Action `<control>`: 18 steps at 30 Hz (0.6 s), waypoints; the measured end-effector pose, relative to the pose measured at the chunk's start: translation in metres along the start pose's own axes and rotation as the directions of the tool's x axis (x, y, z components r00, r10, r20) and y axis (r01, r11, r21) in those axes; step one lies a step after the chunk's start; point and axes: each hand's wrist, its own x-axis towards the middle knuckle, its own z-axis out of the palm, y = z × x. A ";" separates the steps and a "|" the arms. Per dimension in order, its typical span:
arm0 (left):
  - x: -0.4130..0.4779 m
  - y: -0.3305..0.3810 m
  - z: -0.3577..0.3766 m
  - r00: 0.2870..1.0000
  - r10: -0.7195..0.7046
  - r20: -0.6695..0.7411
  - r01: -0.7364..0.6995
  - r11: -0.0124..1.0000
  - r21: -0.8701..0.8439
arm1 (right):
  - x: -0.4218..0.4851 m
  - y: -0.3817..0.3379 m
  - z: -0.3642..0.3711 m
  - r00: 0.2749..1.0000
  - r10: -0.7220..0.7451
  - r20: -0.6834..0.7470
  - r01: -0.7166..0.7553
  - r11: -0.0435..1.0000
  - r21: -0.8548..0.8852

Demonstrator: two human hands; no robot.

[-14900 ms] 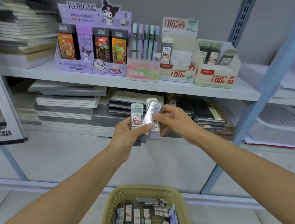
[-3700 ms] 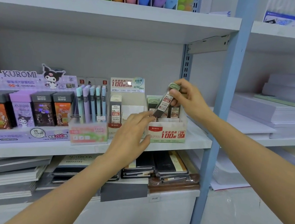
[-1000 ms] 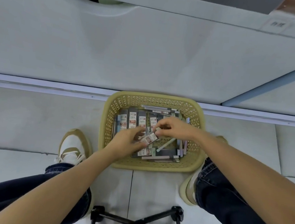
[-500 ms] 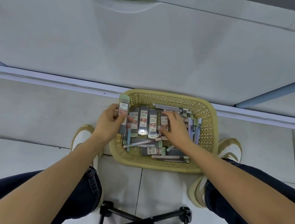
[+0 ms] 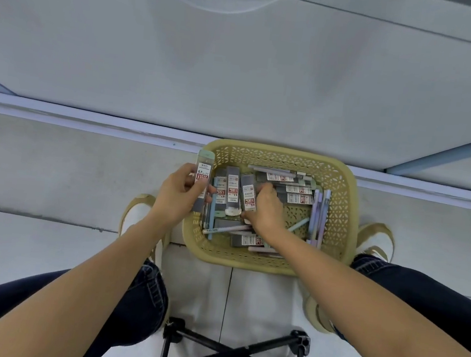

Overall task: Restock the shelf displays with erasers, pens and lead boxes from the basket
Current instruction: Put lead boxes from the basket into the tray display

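Below, left hand (image 5: 175,199) pinches a likely light, stiff, slick box (image 5: 202,181) by its long sides; right hand (image 5: 267,211) curls round a second box (image 5: 248,195) in basket (image 5: 341,196).

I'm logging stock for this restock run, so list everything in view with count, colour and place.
basket: one, yellow, on the floor by the shelf base.
lead boxes: several, grey with white-red labels, in the basket.
lead box: one, grey, green cap, over the basket's left edge.
pens: several, pastel, in the basket.
folding frame: one, black, on the floor.
shoes: two, white-tan, flanking the basket.
left hand: grips the lead box.
right hand: in the basket, on the lead boxes; grip unclear.
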 end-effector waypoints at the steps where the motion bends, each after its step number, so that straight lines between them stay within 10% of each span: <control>1: 0.000 0.000 0.000 1.000 -0.001 0.006 0.001 1.000 0.004 | -0.002 -0.001 0.002 1.000 -0.003 0.003 0.003 1.000 0.012; 11: 0.003 0.015 0.007 0.999 0.032 -0.001 -0.031 0.977 0.212 | 0.018 0.014 -0.074 0.852 -0.201 0.484 0.166 0.979 0.115; 18: 0.002 0.024 0.012 0.981 -0.042 0.189 -0.019 0.950 0.310 | 0.024 -0.020 -0.093 0.755 -0.393 0.525 0.196 0.899 0.391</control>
